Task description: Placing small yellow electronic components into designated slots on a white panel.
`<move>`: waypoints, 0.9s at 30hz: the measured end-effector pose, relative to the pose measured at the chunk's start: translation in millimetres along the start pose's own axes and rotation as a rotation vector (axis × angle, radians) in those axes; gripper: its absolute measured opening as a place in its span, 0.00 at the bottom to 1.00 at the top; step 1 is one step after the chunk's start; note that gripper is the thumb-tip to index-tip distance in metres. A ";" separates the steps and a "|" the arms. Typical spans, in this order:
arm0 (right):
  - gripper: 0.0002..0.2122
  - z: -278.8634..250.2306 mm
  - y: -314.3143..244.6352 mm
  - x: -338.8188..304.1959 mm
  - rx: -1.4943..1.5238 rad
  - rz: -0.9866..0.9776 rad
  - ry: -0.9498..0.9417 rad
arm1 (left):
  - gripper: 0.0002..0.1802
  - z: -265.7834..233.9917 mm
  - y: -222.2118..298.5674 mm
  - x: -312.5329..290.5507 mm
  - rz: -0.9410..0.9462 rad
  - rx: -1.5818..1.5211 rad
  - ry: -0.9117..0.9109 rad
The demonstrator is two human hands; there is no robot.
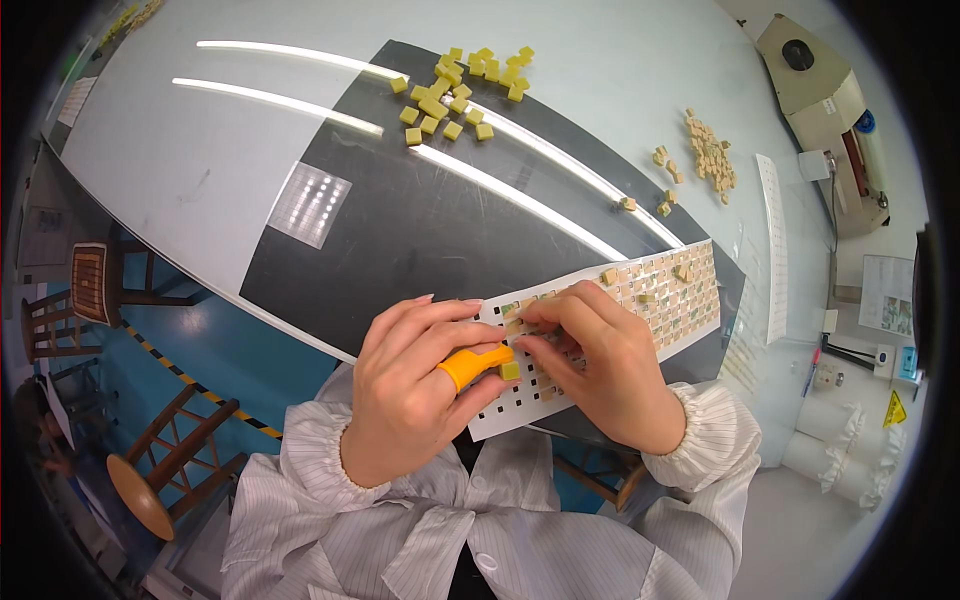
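Note:
A white sheet with rows of small black squares lies at a slant before me, and small tan pieces cover much of it. At its left end, my left hand wears an orange finger sleeve and pinches a yellow-green cube between thumb and finger. My right hand bends over the sheet just beside it, thumb and forefinger drawn together. What its fingertips hold, if anything, is too small and partly hidden to name.
Several yellow-green cubes are scattered on the dark mat at the far side. A heap of small tan pieces lies at the far right. A beige machine stands beyond the table, and wooden stools stand on the left floor.

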State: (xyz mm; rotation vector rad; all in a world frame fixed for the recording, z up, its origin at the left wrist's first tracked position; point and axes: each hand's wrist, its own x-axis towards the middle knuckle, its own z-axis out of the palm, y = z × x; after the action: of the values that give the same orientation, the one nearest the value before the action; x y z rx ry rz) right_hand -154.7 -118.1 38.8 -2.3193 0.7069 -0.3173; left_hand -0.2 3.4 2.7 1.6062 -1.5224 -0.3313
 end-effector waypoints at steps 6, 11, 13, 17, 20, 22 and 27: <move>0.08 1.6 -1.1 -2.1 -0.108 -0.066 0.038 | 0.13 2.3 -1.9 0.7 0.015 0.028 0.000; 0.05 5.0 0.5 -0.1 -0.050 -0.032 0.075 | 0.14 3.7 -3.6 -0.2 0.025 0.035 0.015; 0.05 6.0 0.4 -0.9 -0.063 -0.046 0.086 | 0.16 3.4 -1.0 0.9 -0.053 -0.011 0.013; 0.05 6.8 1.4 -0.9 -0.104 -0.098 0.112 | 0.15 1.6 -1.8 0.6 -0.057 -0.026 -0.004; 0.06 3.1 -0.5 -0.1 -0.102 -0.057 0.068 | 0.15 1.9 -4.2 -0.6 -0.026 0.000 -0.006; 0.06 4.0 0.9 0.8 -0.076 -0.032 0.067 | 0.11 0.8 -3.8 0.8 0.006 0.008 0.004; 0.05 2.9 1.7 4.8 0.028 0.068 0.042 | 0.12 2.3 -3.8 -0.5 -0.014 0.003 0.000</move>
State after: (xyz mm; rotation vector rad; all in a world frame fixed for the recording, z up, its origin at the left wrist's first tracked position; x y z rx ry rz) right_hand -150.3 -120.3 35.7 -2.2626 0.7958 -0.3438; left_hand 0.7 2.4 -1.5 1.6196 -1.5129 -0.3371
